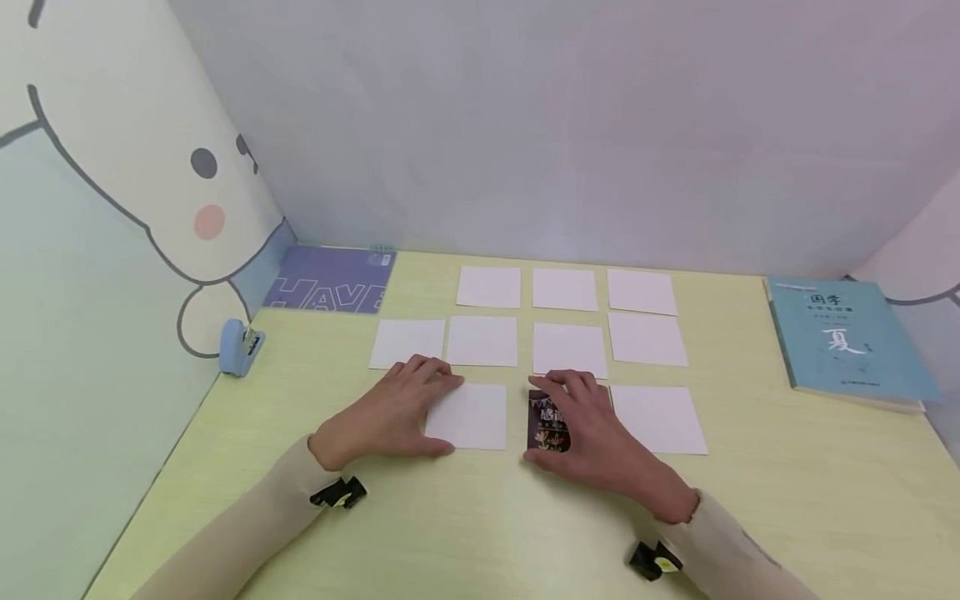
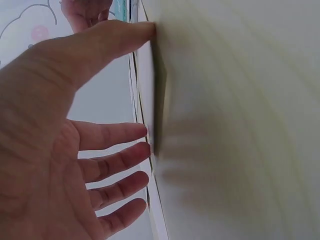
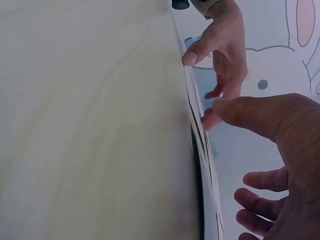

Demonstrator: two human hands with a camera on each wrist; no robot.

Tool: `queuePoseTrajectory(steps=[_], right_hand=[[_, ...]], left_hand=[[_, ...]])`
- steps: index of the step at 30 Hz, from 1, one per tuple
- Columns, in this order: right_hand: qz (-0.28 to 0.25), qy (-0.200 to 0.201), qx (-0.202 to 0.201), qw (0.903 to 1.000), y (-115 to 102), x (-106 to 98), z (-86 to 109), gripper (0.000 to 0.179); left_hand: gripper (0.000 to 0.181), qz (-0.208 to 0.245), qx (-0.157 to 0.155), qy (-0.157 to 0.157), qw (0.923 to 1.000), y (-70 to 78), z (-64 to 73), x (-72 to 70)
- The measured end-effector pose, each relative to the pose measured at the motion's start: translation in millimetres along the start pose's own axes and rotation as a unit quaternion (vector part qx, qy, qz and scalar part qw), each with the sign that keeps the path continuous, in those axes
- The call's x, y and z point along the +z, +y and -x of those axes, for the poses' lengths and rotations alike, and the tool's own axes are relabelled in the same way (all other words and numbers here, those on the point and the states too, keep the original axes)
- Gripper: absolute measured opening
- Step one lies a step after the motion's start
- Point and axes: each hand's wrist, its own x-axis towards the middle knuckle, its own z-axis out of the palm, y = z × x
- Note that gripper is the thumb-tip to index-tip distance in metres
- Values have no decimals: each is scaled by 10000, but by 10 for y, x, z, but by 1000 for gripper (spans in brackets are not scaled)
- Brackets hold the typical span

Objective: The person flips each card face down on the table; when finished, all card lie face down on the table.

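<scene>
In the head view my left hand (image 1: 405, 408) is at a white card (image 1: 474, 417) in the front row, thumb by its near-left corner, fingers by its far edge. Its fingers (image 2: 120, 162) are spread and fairly straight in the left wrist view. My right hand (image 1: 592, 429) arches over a dark card (image 1: 546, 421) printed with light characters and flowers, covering its right part. In the right wrist view its thumb (image 3: 250, 112) and fingers stand well apart, with nothing pinched between them. Right of that hand lies another white card (image 1: 660, 419).
More white cards (image 1: 564, 289) lie in two rows behind. A purple notebook (image 1: 330, 279) is at the back left, with a light-blue stapler (image 1: 238, 348) near the left edge. On the right lies a blue book (image 1: 847, 342). Panels (image 1: 562, 125) stand around the table.
</scene>
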Motion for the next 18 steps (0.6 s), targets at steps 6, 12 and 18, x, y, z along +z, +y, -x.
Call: queuePoseTrajectory(steps=[6,12,18], right_hand=[[65,0,89,9999,111,-87,126,93],[291,-263,256,9989,190,-197,220,96],[468,-389,331,9976,254,-290,273,97]], left_hand=[[96,142,78,111,9998,111,-85,-20],[98,-101,504,117,9986,326,-308,-8],[99,-571,883,-71,9944,593,-563,78]])
